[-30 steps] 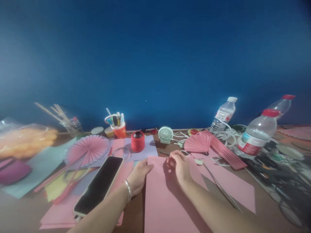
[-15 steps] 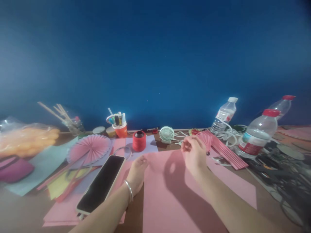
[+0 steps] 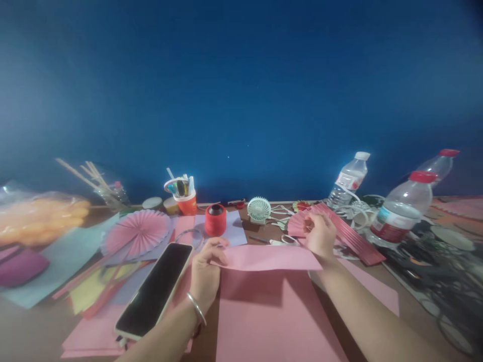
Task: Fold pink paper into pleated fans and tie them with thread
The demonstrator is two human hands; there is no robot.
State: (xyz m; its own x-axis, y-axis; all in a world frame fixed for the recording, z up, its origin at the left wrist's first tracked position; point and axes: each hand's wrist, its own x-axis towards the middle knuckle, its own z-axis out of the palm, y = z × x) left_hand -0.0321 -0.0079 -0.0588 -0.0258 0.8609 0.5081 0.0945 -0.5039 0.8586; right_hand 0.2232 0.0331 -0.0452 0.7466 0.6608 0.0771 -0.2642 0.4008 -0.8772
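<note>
A sheet of pink paper [image 3: 275,322] lies in front of me, its far part raised and bent over into a strip [image 3: 267,258]. At that strip's left end, my left hand [image 3: 209,264] has the paper between thumb and fingers; a silver bangle circles the wrist. My right hand [image 3: 321,234] is beyond the strip's right corner, in front of a pleated pink paper piece [image 3: 349,234]. Its fingers are curled together, and whatever they may hold is hidden. Scissors with white handles [image 3: 289,240] lie behind the raised strip.
A phone [image 3: 154,289] rests on coloured papers at left, near a pink pleated rosette [image 3: 138,232]. Along the back stand a cup of pens [image 3: 186,202], a red thread spool [image 3: 215,221] and a small fan [image 3: 258,209]. Bottles [image 3: 402,213] and dark clutter [image 3: 426,266] occupy the right.
The paper's far part has come up and bent toward me, uncovering the scissors behind it. My right hand has moved right; my left hand now grips the paper's left edge.
</note>
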